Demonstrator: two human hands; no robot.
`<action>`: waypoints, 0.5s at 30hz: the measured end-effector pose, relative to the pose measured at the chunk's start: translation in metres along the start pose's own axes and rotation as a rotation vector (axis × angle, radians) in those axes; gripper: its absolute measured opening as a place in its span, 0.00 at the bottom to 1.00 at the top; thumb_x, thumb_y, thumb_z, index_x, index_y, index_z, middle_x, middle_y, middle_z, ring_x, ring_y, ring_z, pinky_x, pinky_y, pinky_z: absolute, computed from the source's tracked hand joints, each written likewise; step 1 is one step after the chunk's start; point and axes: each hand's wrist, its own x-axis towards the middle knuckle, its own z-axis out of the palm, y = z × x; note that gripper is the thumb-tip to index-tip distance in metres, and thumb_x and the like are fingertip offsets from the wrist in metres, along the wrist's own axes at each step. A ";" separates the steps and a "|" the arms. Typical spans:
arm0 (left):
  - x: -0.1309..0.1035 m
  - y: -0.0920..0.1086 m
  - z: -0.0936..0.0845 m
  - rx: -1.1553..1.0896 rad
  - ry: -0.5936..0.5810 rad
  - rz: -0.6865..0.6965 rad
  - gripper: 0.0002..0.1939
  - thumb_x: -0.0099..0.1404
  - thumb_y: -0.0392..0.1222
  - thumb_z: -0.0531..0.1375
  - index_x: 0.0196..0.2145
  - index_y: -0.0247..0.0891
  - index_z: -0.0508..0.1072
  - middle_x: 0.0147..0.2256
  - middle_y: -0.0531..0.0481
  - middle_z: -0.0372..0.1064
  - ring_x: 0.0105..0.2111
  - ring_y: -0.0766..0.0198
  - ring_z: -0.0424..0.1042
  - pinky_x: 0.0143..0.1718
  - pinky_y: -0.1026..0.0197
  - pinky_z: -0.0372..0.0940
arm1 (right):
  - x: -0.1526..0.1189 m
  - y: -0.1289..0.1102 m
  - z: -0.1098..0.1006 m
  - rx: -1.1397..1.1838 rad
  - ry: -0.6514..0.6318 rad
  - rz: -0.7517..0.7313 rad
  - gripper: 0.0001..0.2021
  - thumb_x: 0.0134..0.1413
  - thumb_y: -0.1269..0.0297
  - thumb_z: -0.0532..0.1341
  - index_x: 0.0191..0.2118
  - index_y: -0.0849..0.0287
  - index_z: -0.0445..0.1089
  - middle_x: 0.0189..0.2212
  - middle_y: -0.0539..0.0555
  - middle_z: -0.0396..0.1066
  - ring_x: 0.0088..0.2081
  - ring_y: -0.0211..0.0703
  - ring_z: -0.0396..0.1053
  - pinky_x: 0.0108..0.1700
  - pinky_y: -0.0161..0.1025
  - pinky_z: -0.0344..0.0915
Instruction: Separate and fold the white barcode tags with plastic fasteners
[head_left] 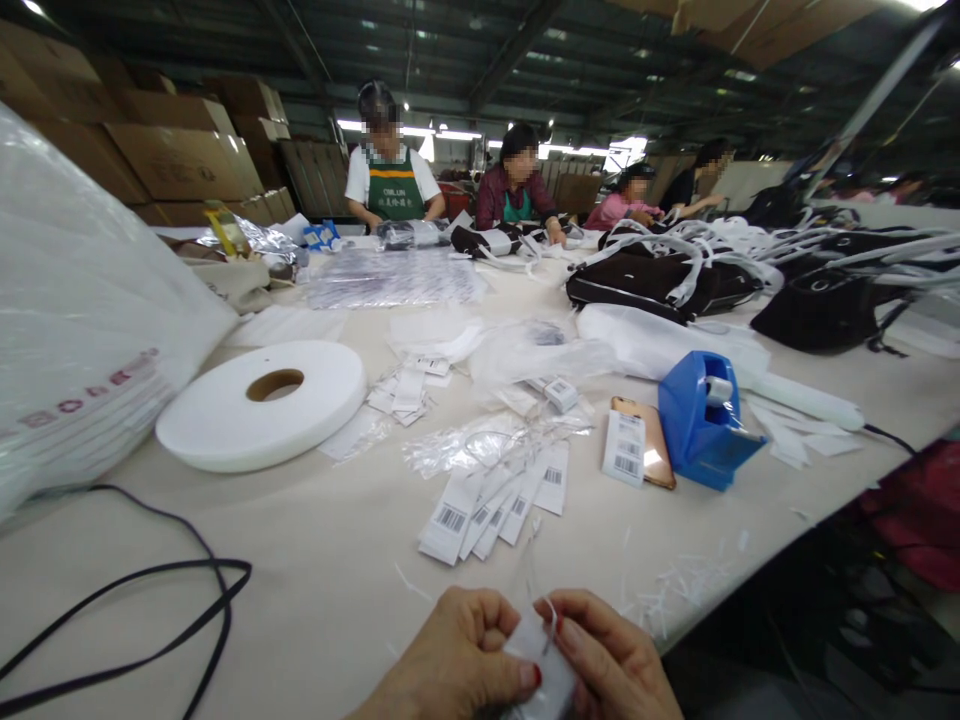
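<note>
At the near edge of the table, my left hand (461, 650) is closed on a white hang tag (536, 665), thumb pressed across its face. My right hand (611, 650) pinches at the tag's upper right, where a thin white string (553, 615) loops between the fingertips. Just beyond my hands lies a fan of barcode tags (491, 510) with strings attached. More barcode labels (409, 390) are heaped behind them, beside clear plastic bags (465, 445). A phone (660, 450) with a barcode label on it lies right of the fan.
A blue tape dispenser (701, 420) stands beside the phone. To the left are a white tape roll (330, 395), a black cord (150, 570) and a large plastic bag (82, 300). Black bags (660, 285) with white straps lie at back right. Several people (390, 185) work across the table.
</note>
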 end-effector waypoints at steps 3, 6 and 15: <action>0.003 -0.007 -0.003 -0.070 -0.014 0.000 0.18 0.35 0.40 0.69 0.25 0.33 0.67 0.18 0.52 0.68 0.18 0.68 0.64 0.21 0.66 0.52 | 0.001 0.001 0.000 0.030 -0.107 -0.006 0.20 0.33 0.52 0.69 0.34 0.57 0.74 0.22 0.48 0.67 0.18 0.28 0.55 0.19 0.26 0.50; 0.005 -0.010 -0.003 -0.063 -0.016 0.014 0.22 0.35 0.42 0.70 0.27 0.33 0.67 0.17 0.55 0.66 0.16 0.72 0.60 0.18 0.68 0.49 | 0.000 -0.001 0.005 -0.006 -0.183 -0.044 0.16 0.38 0.52 0.66 0.32 0.58 0.74 0.21 0.48 0.67 0.19 0.30 0.56 0.20 0.26 0.51; 0.010 -0.015 -0.002 -0.105 0.011 0.078 0.25 0.33 0.47 0.72 0.26 0.32 0.67 0.15 0.58 0.62 0.15 0.75 0.58 0.20 0.68 0.49 | -0.003 -0.003 0.010 -0.378 0.084 -0.475 0.16 0.50 0.50 0.57 0.31 0.55 0.76 0.21 0.50 0.66 0.23 0.38 0.62 0.27 0.33 0.60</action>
